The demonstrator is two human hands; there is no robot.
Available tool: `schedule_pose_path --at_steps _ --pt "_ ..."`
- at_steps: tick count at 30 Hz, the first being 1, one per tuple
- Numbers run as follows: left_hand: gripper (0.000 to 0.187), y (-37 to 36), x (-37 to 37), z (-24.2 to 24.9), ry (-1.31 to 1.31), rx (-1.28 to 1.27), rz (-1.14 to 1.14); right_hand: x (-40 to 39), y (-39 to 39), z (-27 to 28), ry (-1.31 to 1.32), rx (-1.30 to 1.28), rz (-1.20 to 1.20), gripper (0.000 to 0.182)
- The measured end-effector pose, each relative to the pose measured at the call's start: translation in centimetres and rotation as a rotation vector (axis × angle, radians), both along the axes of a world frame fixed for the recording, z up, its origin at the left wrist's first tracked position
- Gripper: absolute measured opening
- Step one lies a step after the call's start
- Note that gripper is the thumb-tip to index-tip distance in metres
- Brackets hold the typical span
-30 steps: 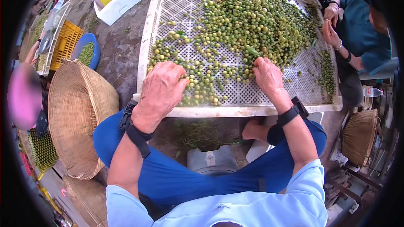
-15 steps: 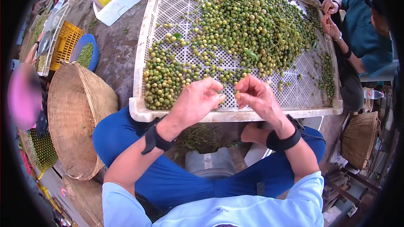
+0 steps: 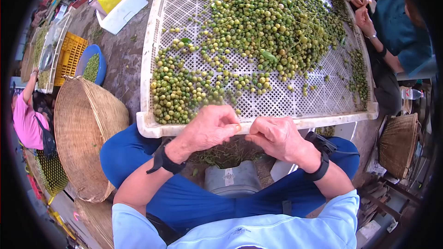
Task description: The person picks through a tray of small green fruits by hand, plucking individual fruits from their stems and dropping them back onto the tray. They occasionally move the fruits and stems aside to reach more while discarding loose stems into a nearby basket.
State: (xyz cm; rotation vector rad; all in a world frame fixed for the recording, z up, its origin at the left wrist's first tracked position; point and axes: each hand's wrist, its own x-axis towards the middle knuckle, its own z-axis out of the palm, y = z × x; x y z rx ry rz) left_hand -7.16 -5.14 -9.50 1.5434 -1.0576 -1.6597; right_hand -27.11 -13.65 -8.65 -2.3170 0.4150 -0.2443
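A white perforated plastic tray [image 3: 281, 103] lies in front of my knees, heaped with small round green and yellowish fruits [image 3: 272, 23]. A smaller cluster of these fruits [image 3: 173, 94] gathers at its near left corner. My left hand [image 3: 207, 127] is over the tray's near rim, with thumb and forefinger pinched together. Close beside it, my right hand [image 3: 280, 138] is curled closed just past the rim, its fingertips bent inward. A small gap separates the two hands. What either pinch holds is too small or hidden to make out.
A grey bucket [image 3: 233, 178] stands between my legs, with stems on the ground behind it. Woven baskets [image 3: 87, 133] flank me. At the tray's right side are another person's hands [image 3: 362, 11]. A blue basin [image 3: 100, 71] and white foam box [image 3: 123, 11] are at left.
Both hands have drawn back toward me, from above the tray's fruits to its near rim. My right hand's fingers have curled in more. The view has shifted slightly.
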Motion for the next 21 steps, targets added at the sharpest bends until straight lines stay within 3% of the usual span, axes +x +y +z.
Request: schedule_pose_path --at_steps 2,3,4,5,6,8,10,13,16,21 --pt "0.018 0.7 1.7 0.9 -0.462 -0.222 -0.073 -0.1 0.1 -0.2 0.037 0.134 0.059 0.022" --pt "0.018 1.1 2.6 0.8 -0.476 -0.211 -0.066 -0.4 0.7 -0.4 0.166 0.049 0.184 0.029" --pt "0.017 1.7 3.4 0.5 -0.829 -0.294 -0.126 -0.4 1.4 -0.4 0.294 -0.04 0.306 0.037" --pt "0.016 2.0 4.2 0.3 -1.179 -0.376 -0.192 -0.1 2.5 0.3 0.604 -0.09 0.297 0.047" --pt "0.014 2.0 4.9 1.0 -1.069 -0.271 -0.173 0.1 2.9 0.4 0.649 -0.075 0.322 0.043" --pt "0.014 1.3 5.3 0.6 -1.053 -0.309 -0.111 0.7 3.1 0.1 0.692 -0.058 0.355 0.039" --pt "0.015 0.4 5.0 -0.5 -1.063 -0.376 -0.078 1.0 2.8 -0.6 0.318 -0.024 0.308 0.028" --pt "0.011 -1.0 3.6 -2.5 -1.001 -0.475 -0.004 2.3 1.9 -0.5 0.183 -0.05 0.178 0.019" --pt "0.007 -2.1 2.8 -3.6 -1.147 -0.411 -0.071 3.0 1.5 -0.6 0.221 -0.12 0.191 0.015" --pt "0.005 -2.5 3.0 -4.4 -1.091 -0.43 -0.07 2.9 1.5 -1.1 0.192 -0.166 0.206 0.014"
